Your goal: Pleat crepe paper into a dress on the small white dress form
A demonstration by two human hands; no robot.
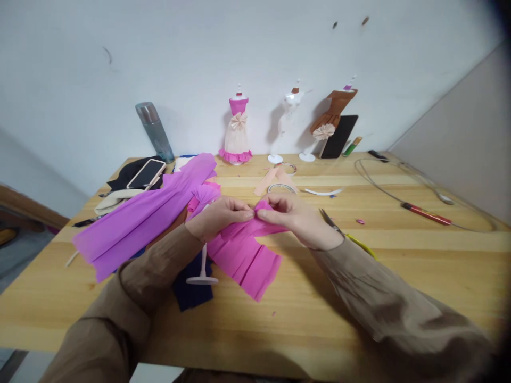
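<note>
My left hand (217,217) and my right hand (297,219) meet over the middle of the wooden table (359,298). Both pinch the gathered top edge of a pleated pink crepe paper strip (245,258), which fans out toward me. Under my left wrist stands a small white mannequin stand (203,271) on a dark blue piece (191,295). A long purple crepe paper sheet (147,215) lies to the left. Scissors (331,222) with yellow handles lie just behind my right wrist.
Three small dress mannequins stand at the wall: pink (238,130), white (289,114) and brown (333,114). A grey bottle (155,132), a phone (146,174), a dark tablet (339,136), tape rolls (281,187) and a cable with a red tool (426,214) are also there.
</note>
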